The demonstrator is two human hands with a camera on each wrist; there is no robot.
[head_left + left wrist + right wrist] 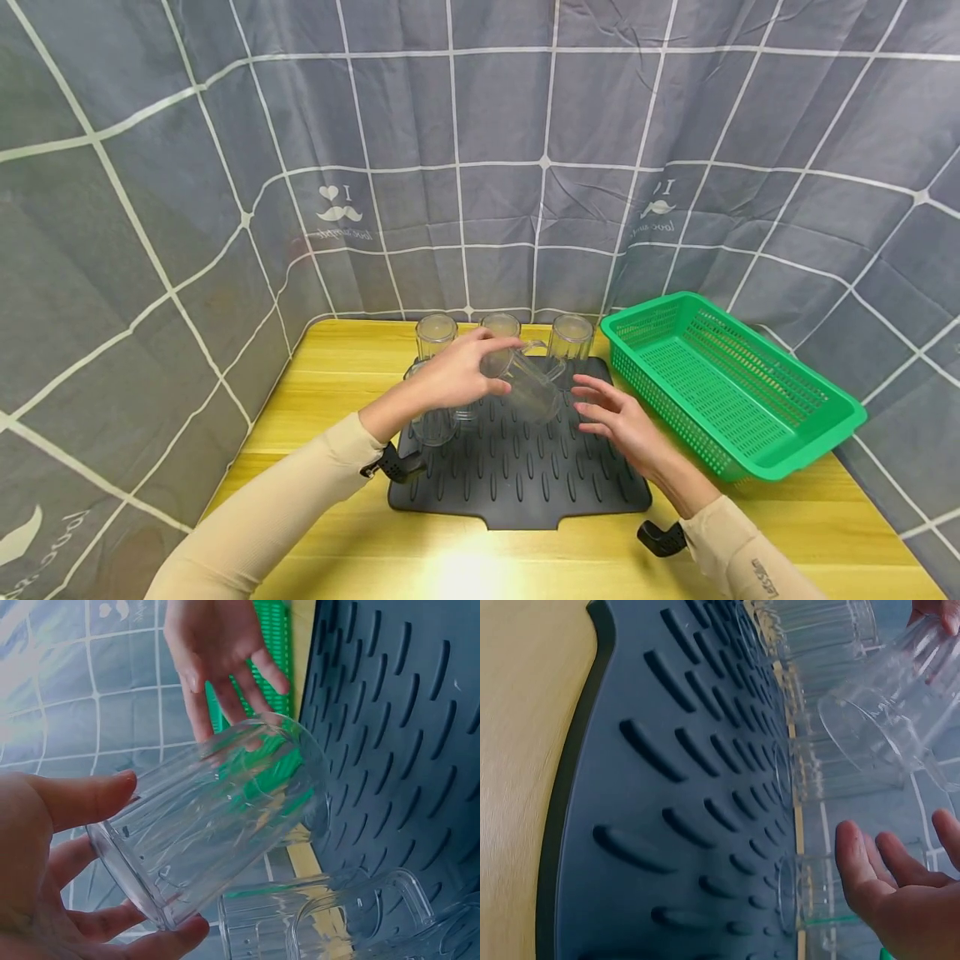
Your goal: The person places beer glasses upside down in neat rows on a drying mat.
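Note:
My left hand (467, 372) holds a clear glass mug (534, 390) by its thick base end, thumb on one side and fingers on the other. Tilted, with its mouth pointing down to the right, the mug hangs above a black ridged drying mat (525, 492). Just right of the mug's mouth is my right hand (621, 423), its fingers spread and slightly bent, apart from the glass and holding nothing. Behind the hands stand more glass mugs along the mat's back edge, including one (572, 335) at the right. Another mug (433, 427) stands below my left forearm, partly hidden.
A green perforated plastic basket (813, 446) sits to the right of the mat on the yellow wooden table (337, 367). Grey curtains (502, 208) with white grid lines hang behind and at both sides of the table.

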